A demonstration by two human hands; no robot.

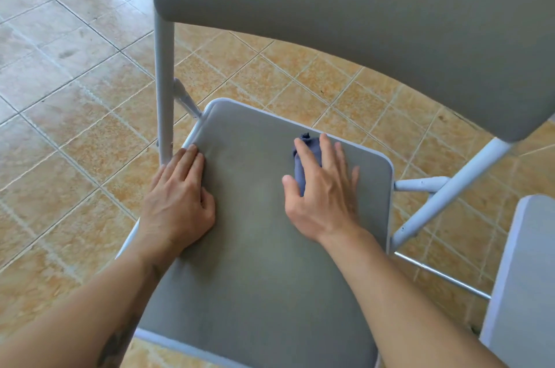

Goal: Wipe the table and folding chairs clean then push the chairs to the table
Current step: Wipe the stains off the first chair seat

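A grey folding chair fills the view, its padded seat below me and its backrest at the top. My right hand lies flat on a bunched blue-grey cloth near the seat's far right corner, fingers straight and spread over it. My left hand rests on the seat's left edge beside the pale metal upright, fingers laid along the padding with the thumb tucked under. The table is out of view.
Tan floor tiles surround the chair. The chair's pale metal legs and crossbar run out to the right. A pale grey surface, perhaps another chair's edge, juts in at the lower right.
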